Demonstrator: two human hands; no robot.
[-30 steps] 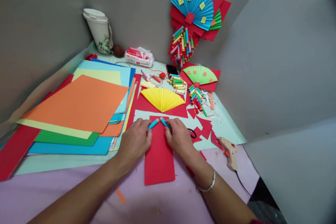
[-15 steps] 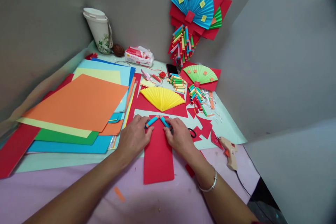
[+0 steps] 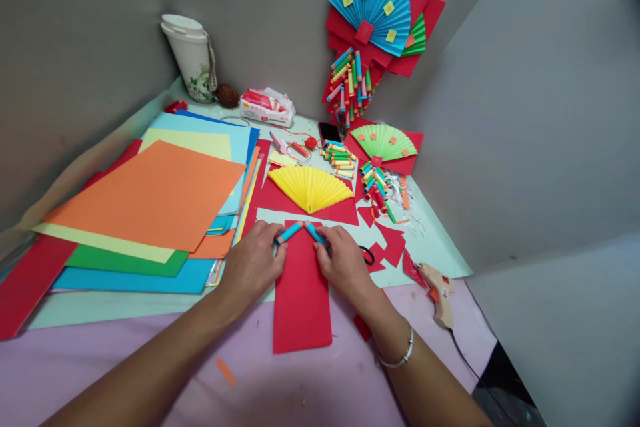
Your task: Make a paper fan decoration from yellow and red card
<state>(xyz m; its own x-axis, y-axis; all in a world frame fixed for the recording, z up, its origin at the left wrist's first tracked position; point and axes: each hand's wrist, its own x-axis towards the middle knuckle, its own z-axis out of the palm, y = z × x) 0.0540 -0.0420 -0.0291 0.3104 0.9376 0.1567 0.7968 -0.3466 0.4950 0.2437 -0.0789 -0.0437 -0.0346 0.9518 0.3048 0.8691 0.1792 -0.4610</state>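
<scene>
One left hand point(image 3: 254, 259), one right hand point(image 3: 344, 259), two blue tubes point(image 3: 289, 233), four pleated fans point(image 3: 310, 188) in all, four yellow squares point(image 3: 389, 8) on the blue fan point(image 3: 373, 10), four orange squares point(image 3: 393, 140) on the light green fan point(image 3: 383, 147), one lidded cup point(image 3: 189, 60), one phone point(image 3: 329, 133), one glue gun point(image 3: 442, 297), one bracelet point(image 3: 411, 349).

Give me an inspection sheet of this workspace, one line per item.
Surface: lilac tabletop, partly covered by a pale green sheet.
Work items: left blue tube and right blue tube, upper ends close together, over red paper panel; yellow fan beyond.
Clutter: red scraps to the right; coloured paper stack to the left.
Hands: left hand holds the left blue tube, right hand the right blue tube.
Cables: cord from glue gun runs off the tabletop's right edge.
Surroundings: grey walls; hanging fan decoration at the back.
</scene>
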